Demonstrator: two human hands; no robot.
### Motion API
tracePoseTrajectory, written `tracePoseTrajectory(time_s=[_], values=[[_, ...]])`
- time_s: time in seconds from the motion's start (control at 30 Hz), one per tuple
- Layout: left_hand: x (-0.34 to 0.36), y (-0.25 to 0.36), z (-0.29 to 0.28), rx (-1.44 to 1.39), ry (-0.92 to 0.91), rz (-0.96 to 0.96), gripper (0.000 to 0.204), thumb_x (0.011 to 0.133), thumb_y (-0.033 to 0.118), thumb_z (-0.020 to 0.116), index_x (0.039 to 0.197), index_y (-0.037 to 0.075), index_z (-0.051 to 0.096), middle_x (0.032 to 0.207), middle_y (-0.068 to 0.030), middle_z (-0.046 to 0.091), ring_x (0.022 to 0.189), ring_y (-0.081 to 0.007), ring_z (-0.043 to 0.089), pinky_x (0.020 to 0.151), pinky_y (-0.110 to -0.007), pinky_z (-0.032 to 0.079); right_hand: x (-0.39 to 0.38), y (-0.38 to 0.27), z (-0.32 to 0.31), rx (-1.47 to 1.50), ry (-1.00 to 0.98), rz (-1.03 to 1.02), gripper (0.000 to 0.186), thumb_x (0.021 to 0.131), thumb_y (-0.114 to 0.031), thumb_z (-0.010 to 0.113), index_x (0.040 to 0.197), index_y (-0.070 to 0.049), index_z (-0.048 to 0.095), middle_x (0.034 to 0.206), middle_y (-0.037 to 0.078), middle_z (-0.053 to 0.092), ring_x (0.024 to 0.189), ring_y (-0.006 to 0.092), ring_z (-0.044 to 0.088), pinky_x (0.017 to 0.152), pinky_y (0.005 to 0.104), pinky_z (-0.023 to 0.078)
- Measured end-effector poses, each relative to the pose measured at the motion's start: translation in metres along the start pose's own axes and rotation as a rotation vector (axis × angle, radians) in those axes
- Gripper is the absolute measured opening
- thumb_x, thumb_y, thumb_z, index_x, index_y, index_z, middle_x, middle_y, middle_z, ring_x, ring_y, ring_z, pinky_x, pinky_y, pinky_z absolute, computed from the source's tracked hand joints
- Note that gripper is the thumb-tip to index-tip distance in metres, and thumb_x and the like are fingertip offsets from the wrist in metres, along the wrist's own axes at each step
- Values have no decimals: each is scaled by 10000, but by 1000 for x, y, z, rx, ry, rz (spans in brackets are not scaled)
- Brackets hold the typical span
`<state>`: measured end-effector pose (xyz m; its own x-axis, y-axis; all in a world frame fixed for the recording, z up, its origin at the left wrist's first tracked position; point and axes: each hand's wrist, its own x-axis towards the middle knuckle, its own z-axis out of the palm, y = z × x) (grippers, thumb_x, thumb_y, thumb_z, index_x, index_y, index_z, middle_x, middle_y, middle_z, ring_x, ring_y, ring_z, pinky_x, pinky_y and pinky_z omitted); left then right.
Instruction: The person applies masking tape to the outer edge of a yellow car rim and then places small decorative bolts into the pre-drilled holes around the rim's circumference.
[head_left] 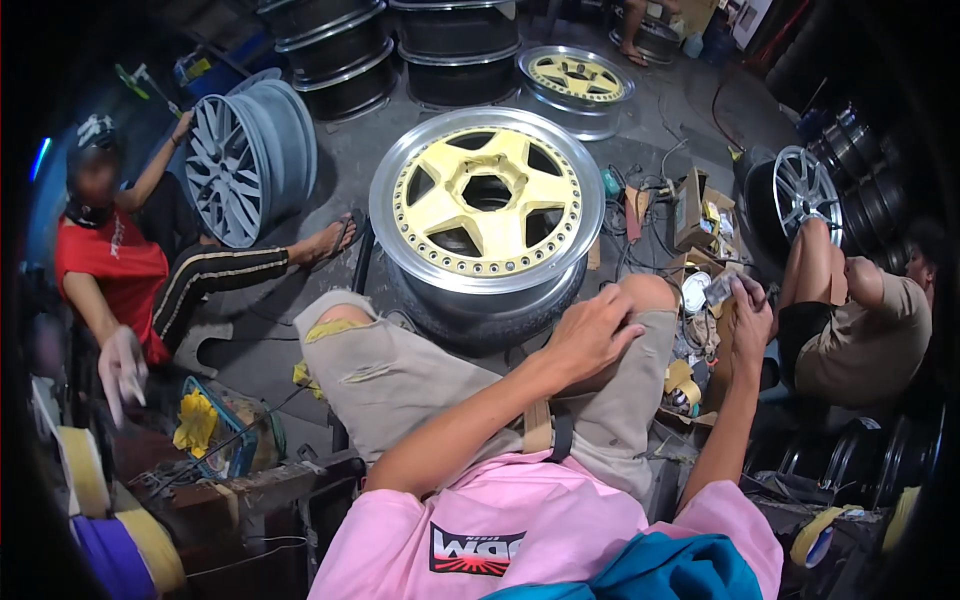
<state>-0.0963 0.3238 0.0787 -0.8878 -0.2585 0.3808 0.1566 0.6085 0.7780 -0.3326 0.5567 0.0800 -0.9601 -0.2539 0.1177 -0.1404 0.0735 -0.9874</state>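
My left hand (598,330) lies on my right knee with bent fingers pressed together; whatever they hold, if anything, is hidden. My right hand (752,312), raised beside that knee, is closed on a small translucent grey object (718,290) above a cluttered cardboard box (700,230). In front of my knees a wheel with a pale yellow five-spoke centre and polished lip (449,164) lies face up on a tyre (435,315). Around the right-hand box are cables, tape rolls (680,385) and a white round lid (697,292).
A person in red (110,270) sits at left beside a grey wheel (225,170); another (860,330) crouches at right beside a silver wheel (800,180). Stacked rims (455,70) and a second yellow wheel (575,70) stand behind. Tape rolls (85,465) sit at lower left.
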Motion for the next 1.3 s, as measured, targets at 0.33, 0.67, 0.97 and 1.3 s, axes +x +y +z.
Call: tracePoseTrajectory(time_s=[0.33,0.67,0.97,1.3], values=[[-20,37,17,-15,8,84,408,945,375,717,1068,17,566,902,-205,665,823,-446,653,729,-523,518,-39,-66,-26,274,26,-91,251,1020,-126,669,1245,-15,660,864,-59,649,504,-38,337,422,178,229],[13,3,-25,-48,-295,83,216,940,211,693,1038,24,645,854,-229,692,863,-456,667,754,-521,507,-42,-75,37,284,1,-109,198,1022,-118,665,1195,-24,658,914,-32,698,501,-49,354,430,173,226],[35,8,-46,-85,-176,191,152,949,143,689,1002,14,628,841,-184,690,797,-400,670,685,-455,502,-63,-78,18,305,59,-112,197,1004,-112,687,1173,-13,659,902,-32,663,511,-43,335,425,169,221],[47,-13,-27,14,239,94,170,953,147,704,943,-6,630,740,-191,643,646,-336,644,625,-401,504,-102,-91,20,387,65,-97,217,978,-84,708,1179,-5,683,912,-30,640,546,-32,376,444,163,250]])
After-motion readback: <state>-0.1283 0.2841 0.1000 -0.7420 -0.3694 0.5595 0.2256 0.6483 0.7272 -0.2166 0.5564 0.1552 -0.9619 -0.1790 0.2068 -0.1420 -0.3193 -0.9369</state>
